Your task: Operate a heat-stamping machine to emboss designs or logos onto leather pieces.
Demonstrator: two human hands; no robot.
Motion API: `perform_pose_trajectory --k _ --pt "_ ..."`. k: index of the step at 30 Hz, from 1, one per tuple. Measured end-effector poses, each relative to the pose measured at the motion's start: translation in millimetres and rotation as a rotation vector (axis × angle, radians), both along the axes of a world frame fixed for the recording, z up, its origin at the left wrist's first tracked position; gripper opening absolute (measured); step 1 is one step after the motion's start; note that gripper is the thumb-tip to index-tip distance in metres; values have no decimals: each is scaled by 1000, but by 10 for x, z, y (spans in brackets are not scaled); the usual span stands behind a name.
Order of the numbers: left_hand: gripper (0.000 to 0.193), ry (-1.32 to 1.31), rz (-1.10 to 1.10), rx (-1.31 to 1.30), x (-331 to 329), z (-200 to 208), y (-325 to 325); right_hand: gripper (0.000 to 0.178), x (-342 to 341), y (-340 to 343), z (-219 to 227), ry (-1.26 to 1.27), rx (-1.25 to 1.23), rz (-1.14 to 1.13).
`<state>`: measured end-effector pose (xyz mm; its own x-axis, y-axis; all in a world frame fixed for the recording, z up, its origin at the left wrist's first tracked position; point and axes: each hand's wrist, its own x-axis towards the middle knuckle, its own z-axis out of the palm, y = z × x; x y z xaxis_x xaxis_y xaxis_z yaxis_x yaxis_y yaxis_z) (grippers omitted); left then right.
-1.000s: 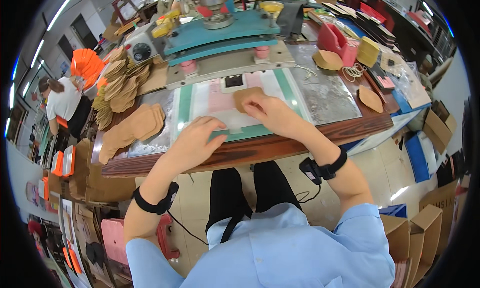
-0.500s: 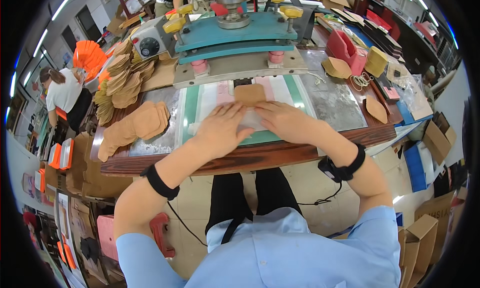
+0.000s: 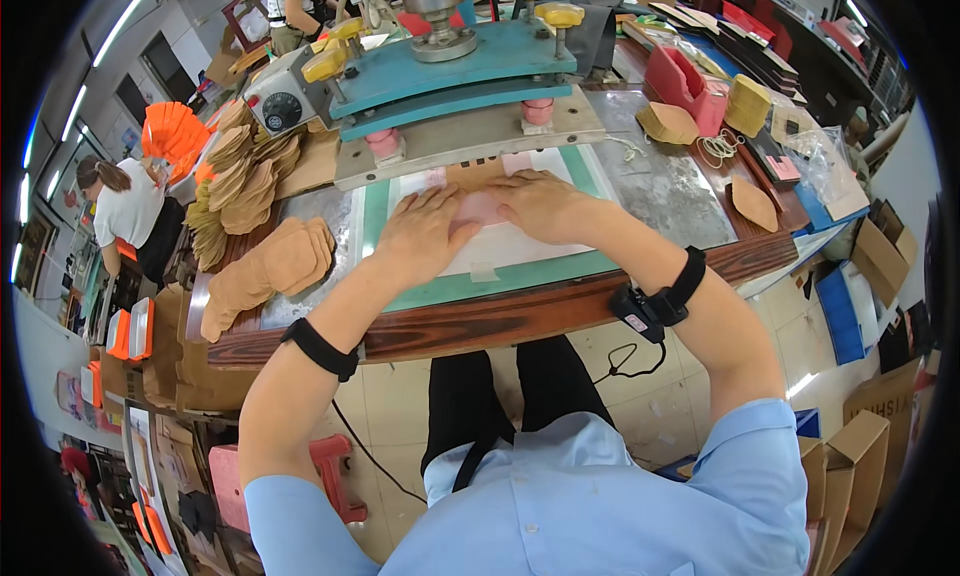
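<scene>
A tan leather-like piece (image 3: 473,175) lies at the front of the press, its far part at the press's lower plate. My left hand (image 3: 424,234) lies with fingers stretched forward on the white sheet (image 3: 505,248), by the near left side of the piece. From the right, my right hand (image 3: 545,207) reaches in with its fingers extended at the piece's near right edge. Both hands are open, palms down. Beneath the sheet is a green mat (image 3: 550,269). The heat press (image 3: 455,76) has a teal top and a metal plate just beyond my fingers.
Spread tan pieces (image 3: 275,271) lie left, with stacked pieces (image 3: 240,166) and a dial control box (image 3: 284,106) behind. To the right are a stack of tan pieces (image 3: 668,123), a red holder (image 3: 690,88) and a single oval piece (image 3: 752,204). Another person (image 3: 130,211) works at far left.
The tan piece and both hands have moved forward, toward the press. The piece now sits closer to the plate. My view has shifted slightly.
</scene>
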<state>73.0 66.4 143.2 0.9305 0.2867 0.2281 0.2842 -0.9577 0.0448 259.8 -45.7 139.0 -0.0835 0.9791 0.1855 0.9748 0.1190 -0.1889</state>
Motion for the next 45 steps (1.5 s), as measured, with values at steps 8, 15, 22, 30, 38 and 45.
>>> perform_pose_trajectory --k 8,15,22,30,38,45 --pt "55 -46 20 -50 -32 1 13 28 -15 -80 45 -9 45 45" --pt "48 -73 1 -30 -17 24 11 31 9 -32 77 35 -16 24" --pt "49 -63 -9 -70 -15 13 51 36 186 12 -141 -102 197 -26" --pt "46 -49 18 -76 -14 3 68 31 89 -31 -50 -258 216 12" --pt "45 -12 48 -80 -21 73 17 36 1 -48 42 -179 152 -6" --pt "43 -75 10 7 -21 -12 36 43 -19 -40 -17 -138 62 -82"
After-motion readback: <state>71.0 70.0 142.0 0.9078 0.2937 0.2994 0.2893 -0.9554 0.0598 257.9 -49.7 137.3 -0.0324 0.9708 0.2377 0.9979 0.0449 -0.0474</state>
